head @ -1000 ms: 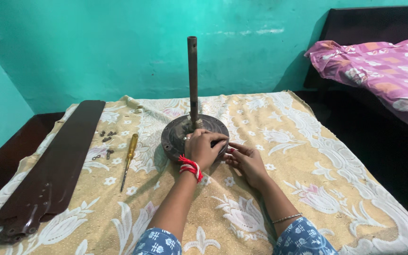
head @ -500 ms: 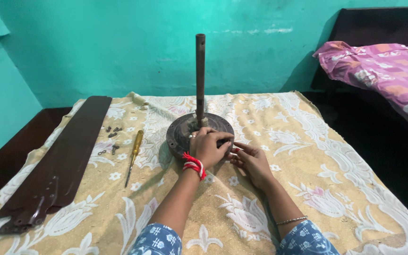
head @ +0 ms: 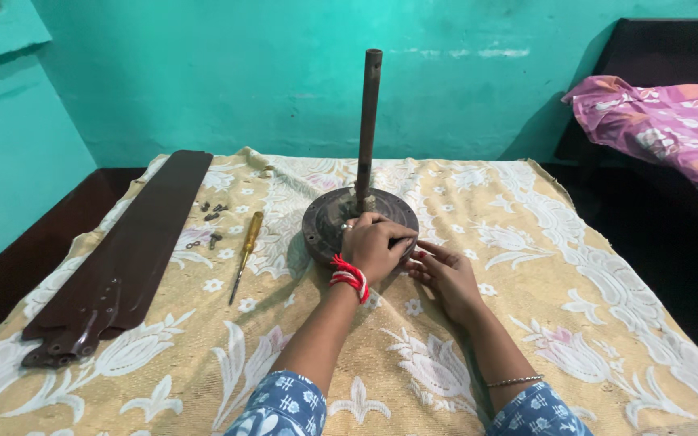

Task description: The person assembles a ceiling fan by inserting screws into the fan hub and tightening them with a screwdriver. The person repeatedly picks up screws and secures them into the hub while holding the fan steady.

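Unmoved, both hands (head: 409,262) grip motor hub (head: 325,220).

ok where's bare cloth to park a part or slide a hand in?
Free: the cloth right of the motor hub, out to the right edge, and the near strip between the fan blades and the left hand. Crowded: the screws and screwdriver fill the gap between blades and hub. The right hand lies at the hub's near-right rim.
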